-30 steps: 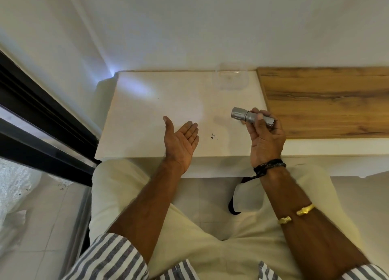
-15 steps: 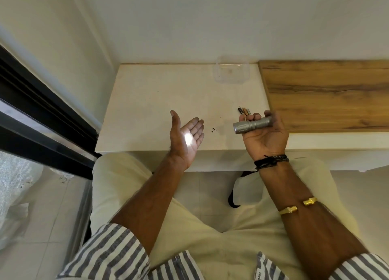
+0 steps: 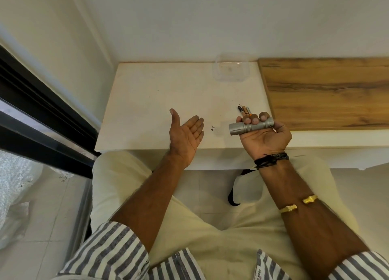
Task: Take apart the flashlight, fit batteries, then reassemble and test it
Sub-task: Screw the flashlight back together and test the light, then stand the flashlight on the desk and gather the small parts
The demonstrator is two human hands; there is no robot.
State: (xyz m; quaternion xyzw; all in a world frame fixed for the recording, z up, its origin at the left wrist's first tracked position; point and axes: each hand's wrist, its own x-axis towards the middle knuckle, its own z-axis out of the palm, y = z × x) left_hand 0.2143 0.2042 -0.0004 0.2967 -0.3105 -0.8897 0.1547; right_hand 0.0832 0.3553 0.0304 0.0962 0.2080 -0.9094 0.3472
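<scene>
Two surfaces meet under a white wall: a pale counter (image 3: 160, 103) and a wood board (image 3: 328, 94), cut off rightward. A faint clear tub (image 3: 231, 70) sits behind. Left hand (image 3: 185, 134) lies open, empty; right hand (image 3: 264, 136) grips the flashlight (image 3: 250, 126), half hiding the batteries (image 3: 244, 111).

Item count: counter surface and hands.

One silver ribbed metal flashlight (image 3: 251, 127); one clear, shallow plastic container (image 3: 231, 70) at the back of the pale counter (image 3: 157, 103); one cluster of small cylindrical batteries (image 3: 244, 111), apparently three, exact number not clear; two bare hands, left (image 3: 186, 135) and right (image 3: 264, 137); one black cord wristband (image 3: 271, 159); one gold open cuff bracelet (image 3: 299, 204).
</scene>
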